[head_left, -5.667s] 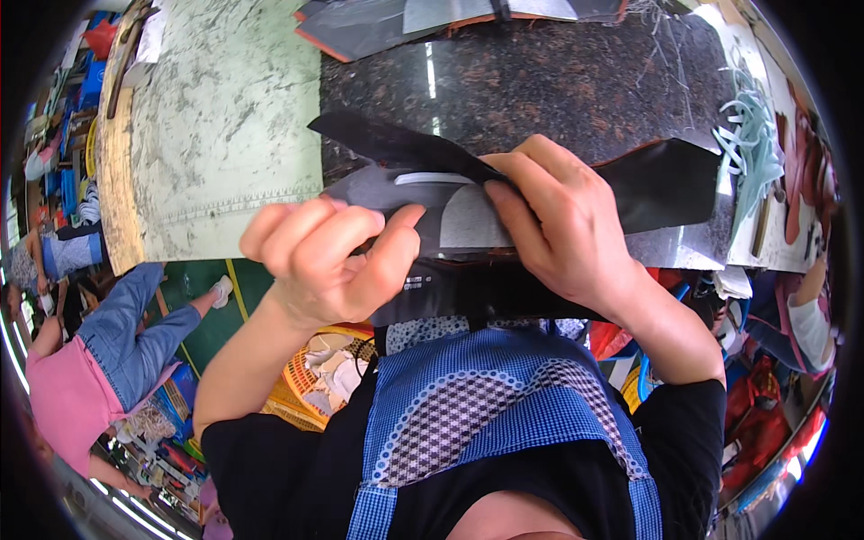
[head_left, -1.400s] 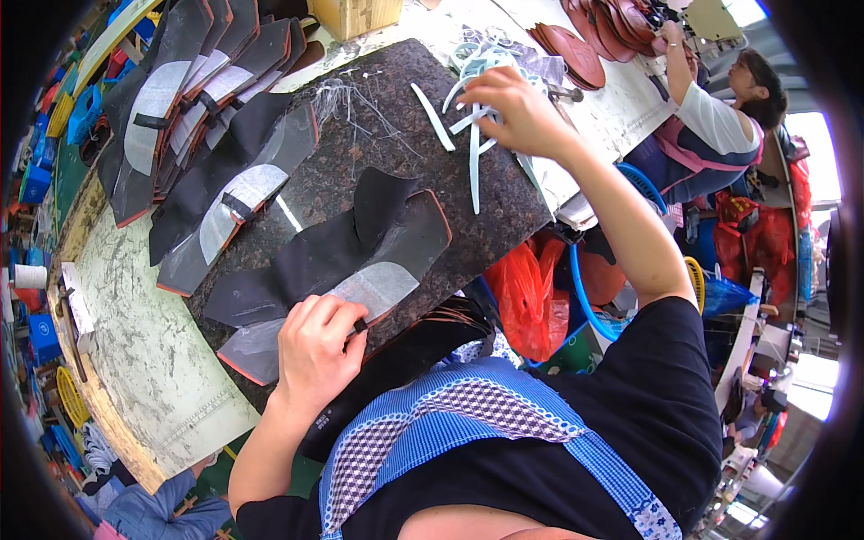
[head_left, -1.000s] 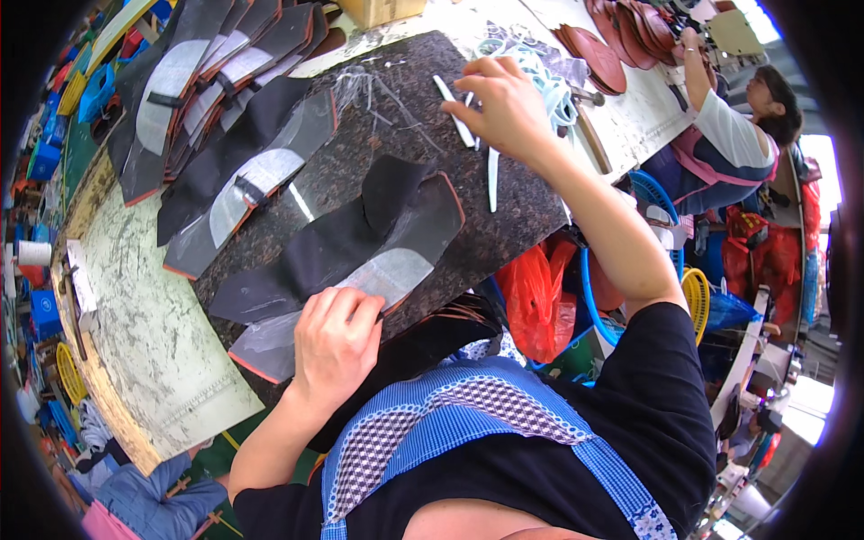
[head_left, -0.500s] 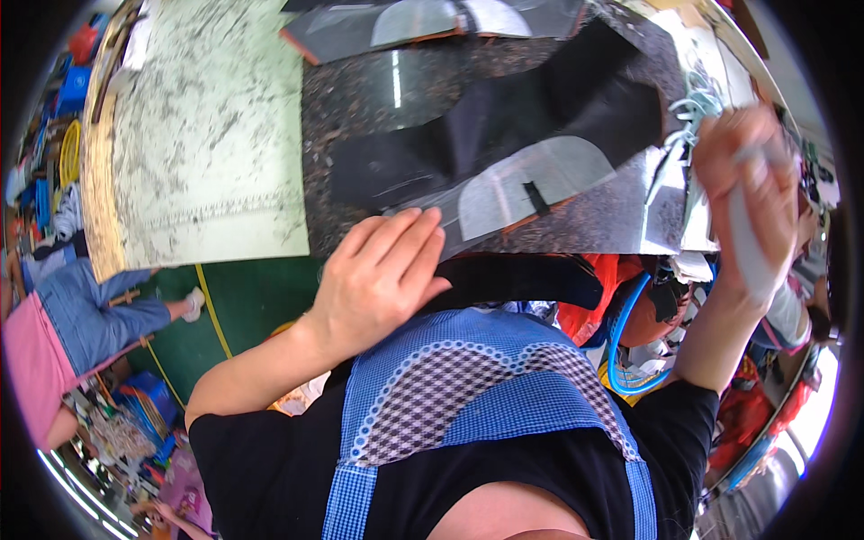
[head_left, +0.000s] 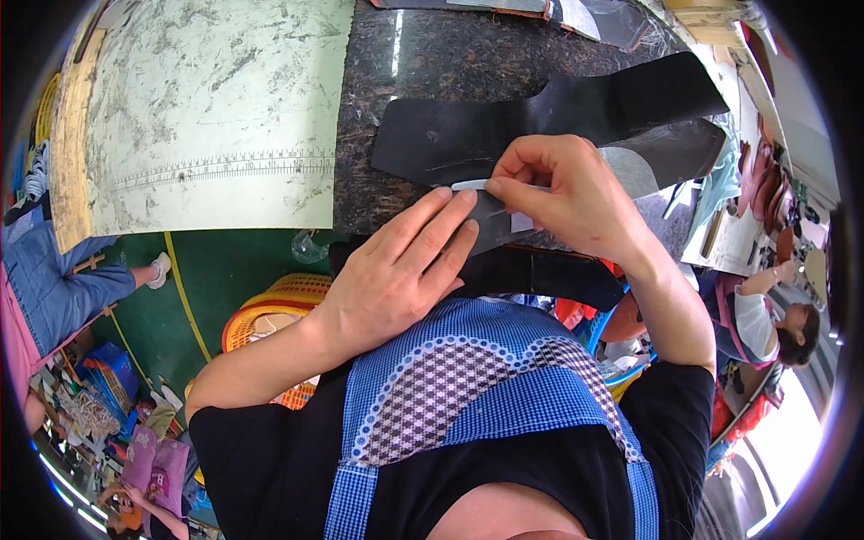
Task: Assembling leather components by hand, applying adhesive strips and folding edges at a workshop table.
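A black leather-like cut piece (head_left: 450, 135) lies on the dark speckled tabletop, partly doubled over, with a grey rounded patch (head_left: 630, 171) on its lower layer. My right hand (head_left: 576, 193) is closed in a pinch on a narrow white strip (head_left: 470, 184), held against the piece's near left part. The strip's right end is hidden by my fingers. My left hand (head_left: 405, 256) lies with its fingers stretched out, their tips on the piece just beside the strip's left end.
On the left is a white scuffed board (head_left: 216, 108) with a printed ruler scale. Another black piece (head_left: 585, 18) lies at the far edge. Pale blue strips (head_left: 715, 193) hang at the right. An orange basket (head_left: 283, 297) stands below; people work on both sides.
My right hand has come in from the right, bringing the white strip down to the black piece. My left hand stays near the piece's left end. The view has shifted slightly.
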Tool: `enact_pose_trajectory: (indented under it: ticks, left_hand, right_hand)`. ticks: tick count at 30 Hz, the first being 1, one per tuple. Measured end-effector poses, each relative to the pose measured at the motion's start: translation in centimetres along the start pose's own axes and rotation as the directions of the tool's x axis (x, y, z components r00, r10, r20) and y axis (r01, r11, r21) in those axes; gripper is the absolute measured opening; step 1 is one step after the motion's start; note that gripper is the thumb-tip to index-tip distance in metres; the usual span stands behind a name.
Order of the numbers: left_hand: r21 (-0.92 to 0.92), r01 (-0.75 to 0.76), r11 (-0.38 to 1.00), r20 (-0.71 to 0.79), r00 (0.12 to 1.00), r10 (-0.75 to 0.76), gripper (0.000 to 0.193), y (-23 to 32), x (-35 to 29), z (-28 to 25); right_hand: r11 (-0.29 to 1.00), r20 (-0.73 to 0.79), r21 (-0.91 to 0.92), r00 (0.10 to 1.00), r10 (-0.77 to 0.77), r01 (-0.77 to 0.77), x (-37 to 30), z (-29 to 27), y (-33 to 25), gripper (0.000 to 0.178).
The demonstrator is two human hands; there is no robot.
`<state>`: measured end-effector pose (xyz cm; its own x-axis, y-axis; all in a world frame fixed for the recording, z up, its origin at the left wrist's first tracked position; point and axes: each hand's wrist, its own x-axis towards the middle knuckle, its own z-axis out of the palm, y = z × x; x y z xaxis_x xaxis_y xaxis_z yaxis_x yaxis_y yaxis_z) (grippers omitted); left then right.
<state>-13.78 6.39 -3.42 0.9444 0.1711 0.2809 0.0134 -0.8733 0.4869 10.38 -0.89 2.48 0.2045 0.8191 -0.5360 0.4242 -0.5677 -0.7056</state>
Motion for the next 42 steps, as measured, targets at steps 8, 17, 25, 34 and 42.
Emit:
enact_pose_trajectory:
  ticks: [8, 17, 25, 34, 42]
  left_hand:
    - [0.1, -0.002, 0.995, 0.089, 0.996, -0.007, 0.068, -0.2, 1.8, -1.1]
    - [0.091, 0.051, 0.995, 0.269, 0.96, -0.073, 0.085, 1.7, 6.6, -2.0]
    - [0.336, -0.194, 0.922, 0.246, 0.963, 0.113, 0.059, 3.5, 9.0, 1.1]
    - [0.39, -0.273, 0.879, 0.427, 0.9, 0.09, 0.05, 3.4, 11.8, -1.3]
    - [0.318, -0.241, 0.917, 0.222, 0.959, 0.175, 0.042, 3.0, 11.4, -0.1]
  right_hand:
    - [0.99, -0.13, -0.135, 0.991, 0.031, -0.049, -1.7, -3.6, 0.8, 0.029]
    - [0.953, -0.276, -0.303, 0.954, -0.113, 0.026, -1.8, -3.6, 3.0, 0.025]
    - [0.958, -0.284, -0.278, 0.946, -0.154, 0.072, -1.9, -5.1, 4.7, 0.019]
    - [0.899, -0.457, -0.163, 0.777, -0.433, 0.406, -5.5, -6.0, 6.1, 0.014]
    - [0.737, -0.67, -0.645, 0.613, -0.419, -0.2, -10.0, -15.3, 18.5, 0.024]
